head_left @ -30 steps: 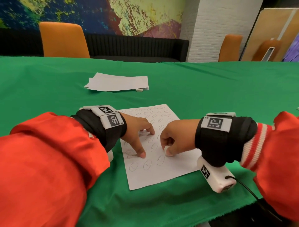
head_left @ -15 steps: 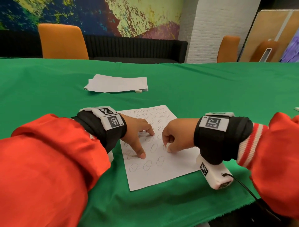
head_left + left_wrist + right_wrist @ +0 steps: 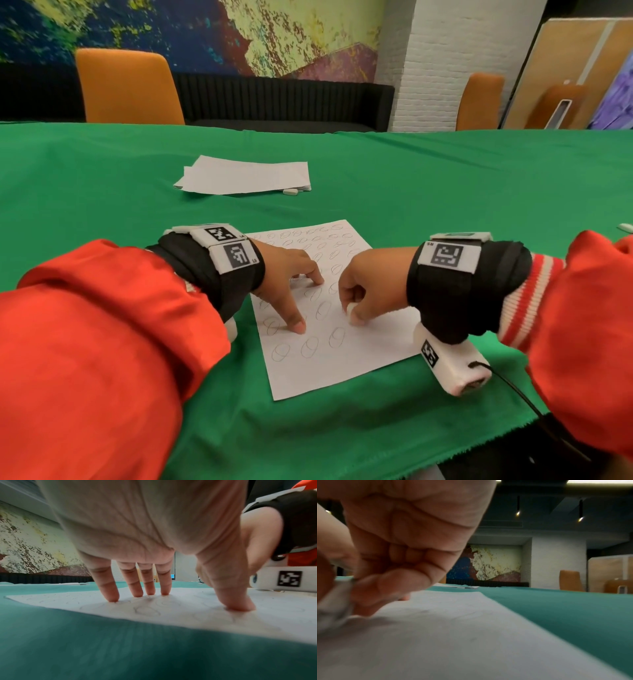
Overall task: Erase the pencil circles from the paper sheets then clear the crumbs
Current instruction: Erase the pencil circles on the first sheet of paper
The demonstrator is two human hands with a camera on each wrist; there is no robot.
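A white paper sheet (image 3: 356, 353) covered with pencil circles (image 3: 310, 346) lies on the green tablecloth in front of me. My left hand (image 3: 291, 291) presses it flat, straight fingers (image 3: 111, 592) and thumb spread on the sheet (image 3: 197, 609). My right hand (image 3: 366, 291) is curled and pinches a small white eraser (image 3: 350, 307), its tip on the paper near the sheet's right side. In the right wrist view the eraser (image 3: 332, 608) is a blurred grey-white block at the left, touching the sheet (image 3: 453, 635). The sheet's lower right part shows no circles.
A stack of white sheets (image 3: 246, 174) lies farther back on the green table (image 3: 445, 192), with a second small eraser (image 3: 290, 192) at its front edge. Another small white piece (image 3: 625, 226) sits at the far right. Orange chairs (image 3: 126, 85) stand behind the table.
The right hand slid the eraser a short way back and forth over the paper; the left hand stayed pressed on the sheet.
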